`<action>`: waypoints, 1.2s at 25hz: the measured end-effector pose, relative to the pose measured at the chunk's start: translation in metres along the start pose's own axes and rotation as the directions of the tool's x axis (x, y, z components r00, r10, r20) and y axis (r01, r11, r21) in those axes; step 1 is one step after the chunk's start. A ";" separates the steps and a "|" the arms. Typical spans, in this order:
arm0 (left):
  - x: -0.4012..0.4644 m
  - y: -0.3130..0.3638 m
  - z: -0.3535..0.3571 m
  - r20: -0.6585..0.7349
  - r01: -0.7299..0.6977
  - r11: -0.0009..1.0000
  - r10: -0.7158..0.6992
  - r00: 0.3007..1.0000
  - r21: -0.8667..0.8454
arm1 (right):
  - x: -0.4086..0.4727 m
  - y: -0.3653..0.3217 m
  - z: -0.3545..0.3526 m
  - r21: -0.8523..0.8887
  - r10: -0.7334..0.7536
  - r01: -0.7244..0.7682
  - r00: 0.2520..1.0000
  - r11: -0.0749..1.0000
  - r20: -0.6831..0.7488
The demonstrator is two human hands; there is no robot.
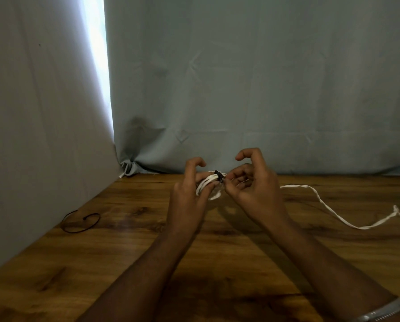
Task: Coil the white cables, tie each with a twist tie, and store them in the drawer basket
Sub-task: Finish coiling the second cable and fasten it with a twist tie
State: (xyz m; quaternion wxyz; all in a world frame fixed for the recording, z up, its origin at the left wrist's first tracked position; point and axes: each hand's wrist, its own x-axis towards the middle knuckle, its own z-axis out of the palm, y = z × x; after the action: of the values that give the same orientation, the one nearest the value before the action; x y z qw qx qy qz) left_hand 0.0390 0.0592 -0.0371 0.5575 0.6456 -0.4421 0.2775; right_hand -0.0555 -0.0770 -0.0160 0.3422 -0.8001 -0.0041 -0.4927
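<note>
Both hands above a wooden tabletop (124,228) before grey curtains (240,77), left hand (187,194) gripping the coiled cable (207,181), right hand (252,187) pinching its black tie (218,176).

Layout on the brown wooden table (129,249). Centre, toward the far edge: the left hand (189,191) and right hand (252,182), side by side, with the coiled white cable (206,183) between them; a short black twist tie (218,177) sits around the coil. Right: a loose white cable (329,210) lies on the table. Left: a thin black wire loop (81,221) lies beside the grey cloth backdrop (240,77), which hangs behind the table.
</note>
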 end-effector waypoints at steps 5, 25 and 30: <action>0.000 0.000 0.000 0.047 -0.009 1.000 0.009 0.999 0.011 | 0.000 -0.001 -0.001 -0.173 -0.123 0.125 0.992 0.977 0.025; -0.001 -0.002 0.002 -0.002 0.035 0.998 -0.035 0.999 -0.060 | 0.003 0.015 0.005 -0.223 -0.050 0.048 0.999 0.974 -0.002; -0.003 0.000 0.003 0.030 0.038 0.999 -0.037 0.999 -0.011 | 0.001 0.014 0.006 -0.211 -0.017 0.011 0.999 0.977 -0.027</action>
State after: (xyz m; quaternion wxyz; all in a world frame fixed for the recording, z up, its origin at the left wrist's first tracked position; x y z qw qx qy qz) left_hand 0.0370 0.0571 -0.0407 0.5597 0.6546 -0.4399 0.2546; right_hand -0.0456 -0.0847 -0.0249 0.2519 -0.8246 0.0475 -0.5043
